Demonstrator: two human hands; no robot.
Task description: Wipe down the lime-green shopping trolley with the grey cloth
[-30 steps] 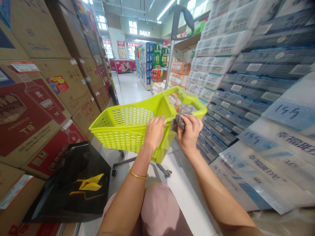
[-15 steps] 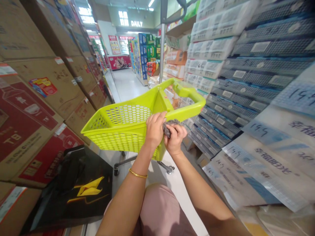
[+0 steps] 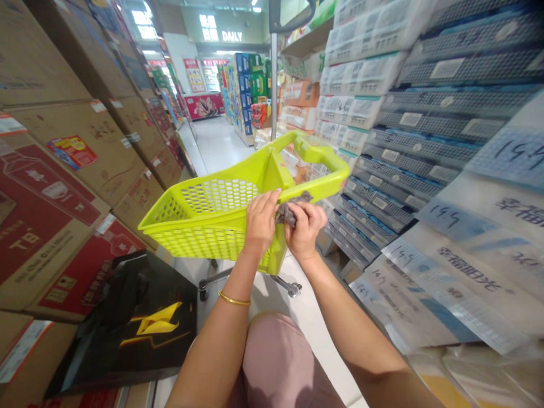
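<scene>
Around you, stacked cartons [image 3: 97,130] line the aisle on your left, and wrapped packs [image 3: 408,133] rise on your right. Between them, in front of your knees, stands the lime-green trolley [image 3: 212,238], its slatted basket pointing left and its handle loop [image 3: 327,188] towards the packs. A black bag [image 3: 159,348] leans by the cartons, apart from your work.

Your left grip [image 3: 260,222] lies over the trolley's near rim, just left of where the handle loop begins; whether it is clamped there or only resting, I cannot tell. Your right grip [image 3: 307,229] is bunched tight on a crumpled grey cloth [image 3: 286,215], holding it against the near side of the loop, close beside your left fingers.

By the look of it, you are at the wiping step, working on the outer face of the handle arm. The next stroke seems to call for light, even pressure along that arm towards the curved corner, with your left steadying the rim so that the wheels don't roll.
</scene>
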